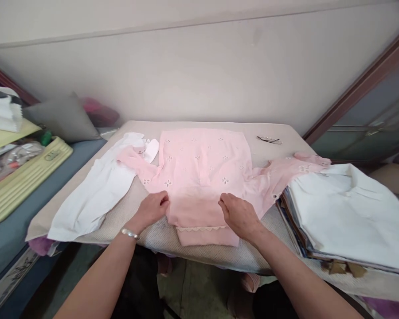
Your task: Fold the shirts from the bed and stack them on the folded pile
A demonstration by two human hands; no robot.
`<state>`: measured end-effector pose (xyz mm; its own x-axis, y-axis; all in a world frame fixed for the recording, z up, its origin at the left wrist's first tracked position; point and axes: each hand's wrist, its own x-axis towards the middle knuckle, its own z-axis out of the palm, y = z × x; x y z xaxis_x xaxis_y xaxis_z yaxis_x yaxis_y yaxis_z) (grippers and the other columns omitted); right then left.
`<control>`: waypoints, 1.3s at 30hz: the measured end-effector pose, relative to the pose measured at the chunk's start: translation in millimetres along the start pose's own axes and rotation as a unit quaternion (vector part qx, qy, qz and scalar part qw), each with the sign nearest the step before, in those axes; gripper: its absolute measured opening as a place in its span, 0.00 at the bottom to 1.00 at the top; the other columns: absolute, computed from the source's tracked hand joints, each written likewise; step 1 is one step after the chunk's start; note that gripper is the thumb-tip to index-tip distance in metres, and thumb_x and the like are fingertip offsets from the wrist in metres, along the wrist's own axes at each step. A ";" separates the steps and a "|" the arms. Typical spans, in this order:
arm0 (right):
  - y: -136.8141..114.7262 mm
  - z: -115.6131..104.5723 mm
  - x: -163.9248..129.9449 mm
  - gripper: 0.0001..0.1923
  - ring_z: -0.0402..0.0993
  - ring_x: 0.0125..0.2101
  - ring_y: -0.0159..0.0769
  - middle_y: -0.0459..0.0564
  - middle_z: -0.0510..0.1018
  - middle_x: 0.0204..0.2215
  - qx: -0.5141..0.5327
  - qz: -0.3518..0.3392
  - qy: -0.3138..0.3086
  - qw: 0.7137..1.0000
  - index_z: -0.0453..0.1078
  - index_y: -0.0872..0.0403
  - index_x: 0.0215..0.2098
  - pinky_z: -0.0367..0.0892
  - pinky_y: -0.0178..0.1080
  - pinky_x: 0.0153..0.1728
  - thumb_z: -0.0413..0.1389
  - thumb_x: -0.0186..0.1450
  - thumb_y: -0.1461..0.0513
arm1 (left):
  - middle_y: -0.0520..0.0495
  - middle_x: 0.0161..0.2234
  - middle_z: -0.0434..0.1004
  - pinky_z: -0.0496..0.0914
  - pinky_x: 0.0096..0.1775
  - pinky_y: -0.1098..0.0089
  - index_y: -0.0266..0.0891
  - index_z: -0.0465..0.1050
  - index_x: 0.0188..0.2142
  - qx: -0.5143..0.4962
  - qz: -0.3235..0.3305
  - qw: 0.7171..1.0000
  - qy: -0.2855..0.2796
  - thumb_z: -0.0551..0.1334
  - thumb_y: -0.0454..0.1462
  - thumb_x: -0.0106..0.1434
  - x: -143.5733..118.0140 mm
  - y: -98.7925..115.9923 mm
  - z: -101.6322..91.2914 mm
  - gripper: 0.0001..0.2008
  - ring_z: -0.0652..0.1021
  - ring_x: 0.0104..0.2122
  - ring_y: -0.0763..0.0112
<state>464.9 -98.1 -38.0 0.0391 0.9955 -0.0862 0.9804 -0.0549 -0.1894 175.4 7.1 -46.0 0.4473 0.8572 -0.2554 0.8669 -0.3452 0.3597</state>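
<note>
A pink blouse with cut-out flower embroidery lies spread on the padded table, its sleeves reaching out to both sides. Part of its lower end is folded, and a lace-trimmed edge shows near the front. At the left edge of the body, my left hand is closed in a pinch on the fabric. My right hand pinches the cloth nearer the right side, fingers pressed together. One sleeve rests over a white garment on the left; the other touches a folded white shirt on the right.
Under the white shirt is a stack of folded clothes. Near the table's back right lies a small dark, thin item. A pale yellow case and a grey cushion stand left. The wall rises behind the table.
</note>
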 end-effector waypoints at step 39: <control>25.7 51.8 36.0 0.17 0.75 0.51 0.49 0.59 0.76 0.52 0.017 -0.042 0.130 0.990 0.66 0.53 0.53 0.71 0.45 0.45 0.46 0.73 0.55 | 0.31 0.49 0.78 0.73 0.48 0.58 0.32 0.76 0.50 0.043 -0.253 0.965 0.047 0.49 0.39 0.73 15.7 -27.5 -19.8 0.20 0.79 0.50 0.51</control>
<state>481.5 -67.7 -96.6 0.0096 0.9826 0.1857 0.9754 0.0317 -0.2181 154.2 37.6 -42.1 -0.0564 0.9536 -0.2956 0.9860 0.0997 0.1335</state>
